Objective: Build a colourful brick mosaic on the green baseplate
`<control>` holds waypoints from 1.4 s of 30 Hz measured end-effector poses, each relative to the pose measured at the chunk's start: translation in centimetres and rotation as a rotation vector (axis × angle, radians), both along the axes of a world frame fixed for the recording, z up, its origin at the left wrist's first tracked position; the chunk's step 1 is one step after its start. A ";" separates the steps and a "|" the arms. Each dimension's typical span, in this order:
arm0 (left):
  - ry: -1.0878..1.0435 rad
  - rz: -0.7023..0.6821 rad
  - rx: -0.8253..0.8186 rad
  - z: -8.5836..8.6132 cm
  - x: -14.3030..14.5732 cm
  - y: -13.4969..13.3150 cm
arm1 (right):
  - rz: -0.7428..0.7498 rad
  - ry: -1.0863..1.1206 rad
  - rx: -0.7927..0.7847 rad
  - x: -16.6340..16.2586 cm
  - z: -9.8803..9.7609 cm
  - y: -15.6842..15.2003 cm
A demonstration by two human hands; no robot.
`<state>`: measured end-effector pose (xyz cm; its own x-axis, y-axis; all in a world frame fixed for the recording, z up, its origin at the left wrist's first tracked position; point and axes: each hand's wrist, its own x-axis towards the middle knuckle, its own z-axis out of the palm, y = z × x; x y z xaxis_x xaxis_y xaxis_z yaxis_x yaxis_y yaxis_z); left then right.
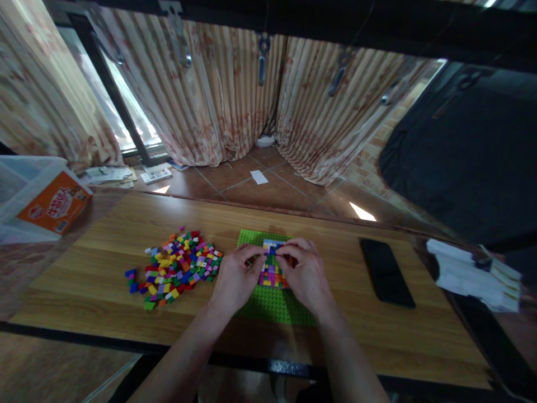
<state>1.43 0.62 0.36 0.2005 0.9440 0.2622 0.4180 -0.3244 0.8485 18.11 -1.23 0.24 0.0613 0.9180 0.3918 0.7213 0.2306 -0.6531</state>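
On the wooden table lies a green studded baseplate [272, 309], with a patch of multicoloured toy bricks [273, 277] pressed onto its middle. My left hand [237, 274] reaches over the plate's left side, thumb and forefinger pinched together at the upper part of the patch. From the other side, my right hand [302, 271] also pinches close to the bricks, its fingertips a short way from the left ones. Whatever sits between either set of fingertips is too small or too hidden to name. Part of the patch is covered by my fingers.
A loose heap of small coloured bricks [180, 266] spreads over the table [113, 240] to the left. A black phone [386, 272] lies on the right. Beyond the table's left end stands a clear plastic bin [25, 193]; papers [470, 274] lie past the right end.
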 end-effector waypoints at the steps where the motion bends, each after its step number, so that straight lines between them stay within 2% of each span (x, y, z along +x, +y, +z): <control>1: 0.001 -0.005 0.003 0.0 0.1 0.0 | -0.013 0.012 0.001 -0.1 0.0 0.0; 7: 0.014 0.017 0.007 -0.2 0.5 -0.1 | -0.076 0.099 0.008 -0.5 -0.2 -0.1; 19: 0.047 0.060 0.026 -0.8 0.7 0.2 | -0.065 0.111 0.029 -0.5 -0.8 -0.1; 24: 0.036 0.043 0.089 -1.2 0.8 0.5 | -0.073 0.119 0.014 -0.4 -0.6 -0.3; 29: 0.036 0.045 0.153 -1.4 1.1 1.0 | -0.044 0.246 0.007 0.3 -0.3 -0.5; 35: 0.038 0.040 0.134 -1.0 1.7 1.3 | -0.143 0.297 0.042 0.6 0.4 -0.1; 42: 0.019 0.061 0.089 -1.0 2.0 1.6 | -0.158 0.291 0.025 0.8 0.3 0.0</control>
<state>3.41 2.25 -0.61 0.1489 0.9279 0.3419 0.4550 -0.3713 0.8094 18.92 -1.21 0.56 0.3146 0.8785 0.3596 0.5335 0.1498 -0.8324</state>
